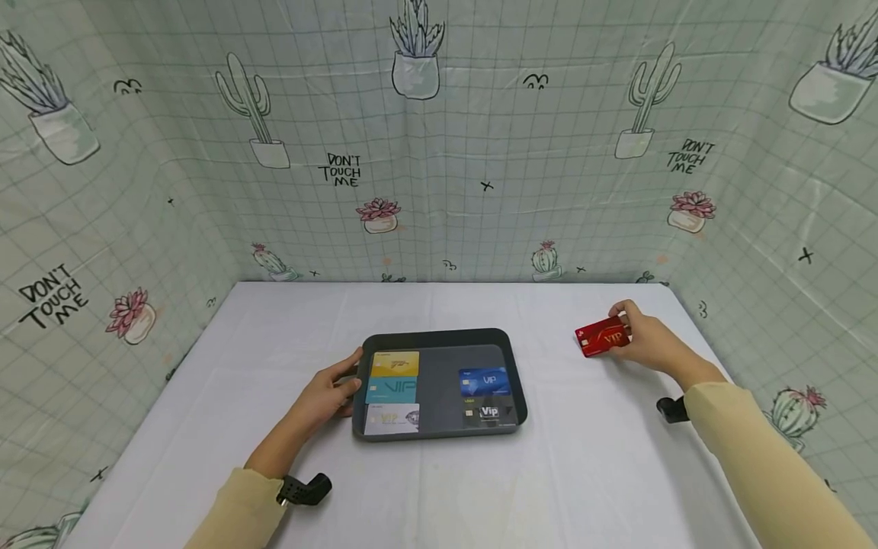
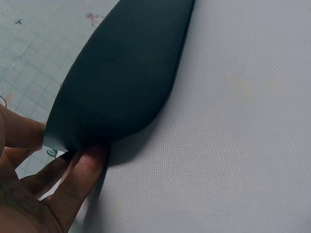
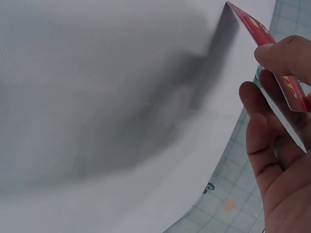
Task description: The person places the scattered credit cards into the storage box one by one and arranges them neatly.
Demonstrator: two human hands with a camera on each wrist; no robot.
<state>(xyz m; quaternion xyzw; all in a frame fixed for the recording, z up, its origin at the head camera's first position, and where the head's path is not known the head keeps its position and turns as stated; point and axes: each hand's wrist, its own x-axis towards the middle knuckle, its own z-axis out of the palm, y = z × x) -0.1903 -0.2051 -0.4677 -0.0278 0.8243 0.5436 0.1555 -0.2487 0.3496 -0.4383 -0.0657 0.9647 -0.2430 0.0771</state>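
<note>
A dark grey tray [image 1: 439, 381] lies on the white table, with bank-style cards in it. Along its left side are a yellow card [image 1: 395, 364], a teal card [image 1: 391, 390] and a silver card [image 1: 392, 418]; a blue card [image 1: 484, 380] and a black card [image 1: 489, 411] line the right. My left hand [image 1: 321, 393] holds the tray's left edge, thumb and fingers at its wall [image 2: 116, 73]. Off to the right, my right hand [image 1: 648, 341] pinches a red VIP card [image 1: 602, 336] between thumb and fingers, tilted above the table.
White cloth covers the table [image 1: 453, 488]. A patterned curtain [image 1: 439, 168] with cactus drawings encloses the back and both sides. Black wrist straps, one on the left wrist [image 1: 305, 489] and one on the right [image 1: 672, 409], sit at the sleeve cuffs.
</note>
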